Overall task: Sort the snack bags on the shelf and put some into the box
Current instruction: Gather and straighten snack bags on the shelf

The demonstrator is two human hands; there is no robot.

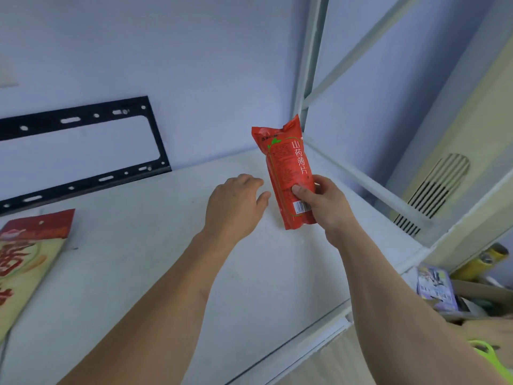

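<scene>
Over the white shelf [155, 273], seen from the head camera, the right hand [322, 204] holds a red snack bag [288, 168] upright, thumb across the front near the barcode and fingers curled round its lower half, so the bag stands clear above the shelf board near the back right corner. Just beside it, the left hand [236, 204] hovers with loose, relaxed fingers, holding nothing and not quite touching the bag. At the far left edge of the shelf lies a second bag [27, 262], red and cream, flat on the board. Behind it a black metal bracket [83, 151] leans against the wall. Lower right, below the shelf, a cardboard box [477, 307] holds a purple packet [435, 287].
</scene>
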